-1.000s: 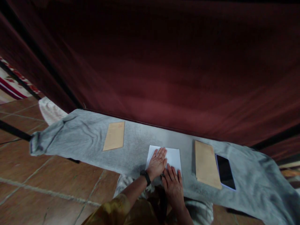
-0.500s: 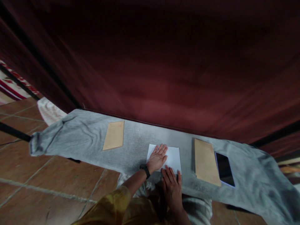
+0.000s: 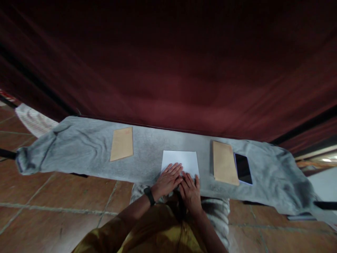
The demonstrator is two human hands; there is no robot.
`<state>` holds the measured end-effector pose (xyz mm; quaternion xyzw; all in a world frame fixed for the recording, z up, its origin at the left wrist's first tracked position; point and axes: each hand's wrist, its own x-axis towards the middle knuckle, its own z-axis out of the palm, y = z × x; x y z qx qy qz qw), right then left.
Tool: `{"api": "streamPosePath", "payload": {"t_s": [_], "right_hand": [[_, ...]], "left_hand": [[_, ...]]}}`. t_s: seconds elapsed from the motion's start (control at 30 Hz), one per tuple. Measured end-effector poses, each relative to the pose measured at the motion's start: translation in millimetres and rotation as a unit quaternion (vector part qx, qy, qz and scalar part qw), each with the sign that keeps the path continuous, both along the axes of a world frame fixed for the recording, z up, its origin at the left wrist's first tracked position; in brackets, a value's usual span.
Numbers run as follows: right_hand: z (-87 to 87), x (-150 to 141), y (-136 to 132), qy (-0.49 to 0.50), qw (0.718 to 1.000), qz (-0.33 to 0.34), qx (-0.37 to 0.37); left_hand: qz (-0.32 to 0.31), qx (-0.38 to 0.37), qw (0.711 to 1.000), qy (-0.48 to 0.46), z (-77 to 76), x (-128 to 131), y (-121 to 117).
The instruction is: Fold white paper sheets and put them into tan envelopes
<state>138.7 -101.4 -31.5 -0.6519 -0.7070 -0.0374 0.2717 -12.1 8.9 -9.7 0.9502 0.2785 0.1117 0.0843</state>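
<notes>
A white sheet of paper (image 3: 181,159) lies on a grey cloth (image 3: 147,147) in front of me. My left hand (image 3: 170,178), with a dark band on its wrist, rests flat on the near left part of the paper, fingers extended. Beside it, my right hand (image 3: 190,191) lies palm down with fingers spread over the paper's near edge. The two hands touch or nearly touch at the thumb side. Beneath the palms the paper's near edge is partly hidden.
To the left lies one brown envelope (image 3: 121,144). On the right are brown envelopes (image 3: 225,163), seemingly stacked, with a dark-screened phone (image 3: 243,168) beside them. A dark red fabric (image 3: 168,88) rises behind the cloth. Tiled floor (image 3: 73,196) shows below.
My left hand has slid back from the middle of the paper toward its near edge, beside my right hand. The view has shifted, and the right hand stays at the near edge.
</notes>
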Motion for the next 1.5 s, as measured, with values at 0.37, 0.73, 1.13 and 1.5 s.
{"api": "streamPosePath", "payload": {"t_s": [0.37, 0.73, 1.13, 1.5], "right_hand": [[16.6, 1.9, -2.1, -0.002, 0.998, 0.007, -0.062], [14.4, 5.7, -4.6, 0.007, 0.997, 0.021, -0.070], [41.4, 51.4, -21.6, 0.048, 0.973, 0.155, -0.162], [65.4, 72.4, -7.0, 0.131, 0.979, 0.101, -0.120]], "left_hand": [[0.058, 0.034, 0.998, -0.001, -10.5, 34.5, 46.3], [0.031, 0.034, 0.999, 0.017, -9.6, 26.0, 44.8], [-0.030, 0.042, 0.998, 0.033, 0.2, -1.0, 19.6], [-0.109, 0.049, 0.993, 0.015, 0.0, -6.5, 9.4]]}}
